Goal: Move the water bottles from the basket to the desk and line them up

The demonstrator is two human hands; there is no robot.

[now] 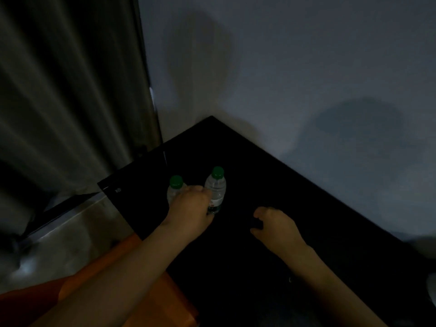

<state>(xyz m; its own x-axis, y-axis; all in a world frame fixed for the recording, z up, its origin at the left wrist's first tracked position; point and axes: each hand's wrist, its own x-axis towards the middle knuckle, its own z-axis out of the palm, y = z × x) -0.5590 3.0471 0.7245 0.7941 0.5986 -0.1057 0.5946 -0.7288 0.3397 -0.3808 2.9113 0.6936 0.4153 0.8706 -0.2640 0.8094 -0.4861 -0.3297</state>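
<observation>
Two clear water bottles with green caps stand upright on the black desk, near its left end. My left hand reaches between them, its fingers touching the right bottle at label height. The left bottle stands just behind that hand, partly hidden by it. Whether the hand grips either bottle is unclear in the dim light. My right hand hovers over the desk to the right, fingers loosely curled and holding nothing. No basket is in view.
A grey wall meets the desk's far edge. A dark curtain hangs at the left. An orange wooden surface lies below my left arm, next to the desk. Pale floor shows at the lower left.
</observation>
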